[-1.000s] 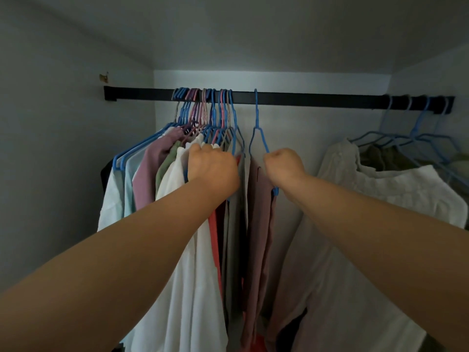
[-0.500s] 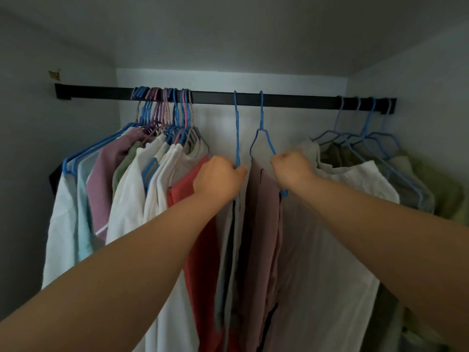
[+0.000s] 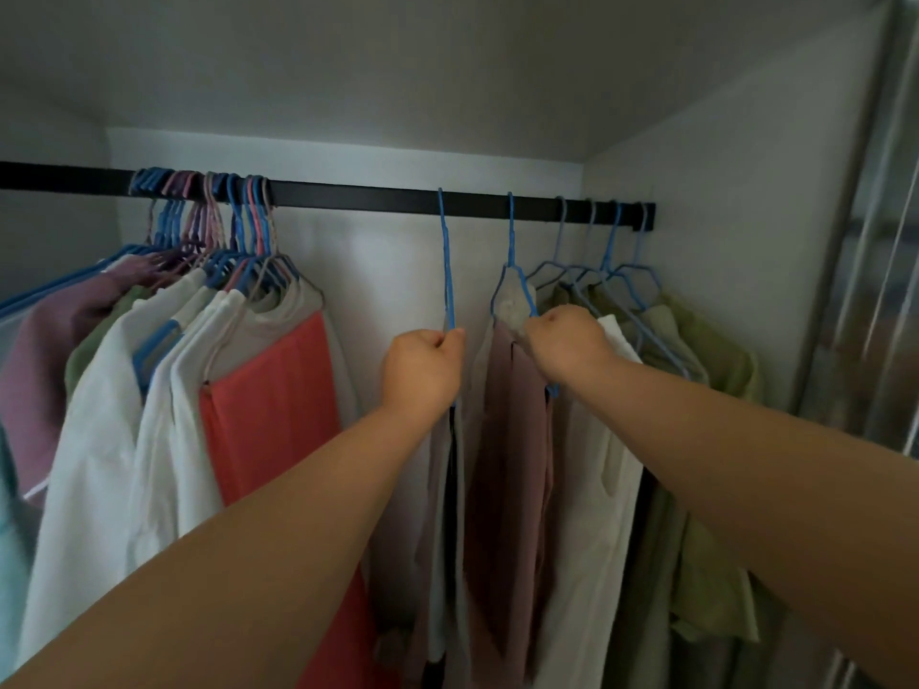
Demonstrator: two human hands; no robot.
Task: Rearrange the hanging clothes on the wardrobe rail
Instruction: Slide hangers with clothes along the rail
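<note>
Both arms reach up into the wardrobe, and each fist has its own blue hanger. The left hand [image 3: 421, 366], at the middle of the frame, has its fingers curled tight round the left hanger [image 3: 447, 271], whose thin neck rises straight up from the knuckles to its hook on the black rail [image 3: 358, 197]. Seen nearly edge-on, it hangs a grey garment [image 3: 460, 489] straight down below the fist. Just to the right, the right hand [image 3: 567, 343] is clamped on the sloping shoulder of the right hanger [image 3: 511, 271], which carries a dusty pink garment [image 3: 512, 440]. The rail runs left to right across the upper frame, so I judge any slide has to follow that line. A packed bunch of clothes [image 3: 209, 340] sits at the left, a smaller group [image 3: 696, 350] at the right end, just beside the right hand. The open stretch of rail lies to the left of the left hand.
</note>
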